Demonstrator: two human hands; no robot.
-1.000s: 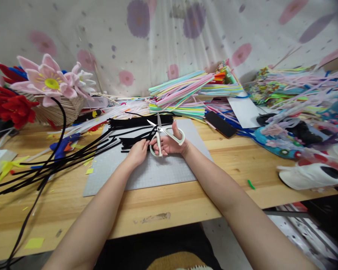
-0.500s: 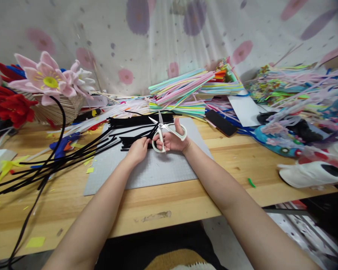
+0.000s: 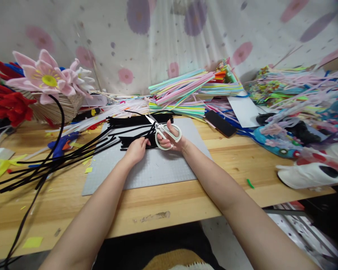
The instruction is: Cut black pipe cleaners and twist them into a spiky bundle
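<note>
My right hand holds a pair of scissors by its white handles, thumb through one loop and fingers through the other. Their blades are closed together and point up and left. Just left of them, my left hand has its fingertips pinched on black pipe cleaners, partly hidden behind the fingers. A short bundle of black pipe cleaners lies beside that hand on the grey cutting mat. Behind it rests a longer black bundle. Long black strands stretch off to the left.
A blue glue gun and pink fabric-like flowers are at left. Colourful pipe cleaners pile up at the back. A dark phone lies right of the mat, and a white spool is farther right.
The scissor blades have gone from spread apart to closed, and the tips have swung left. My right hand's thumb and fingers have drawn together. My left hand stays nearly in place.
</note>
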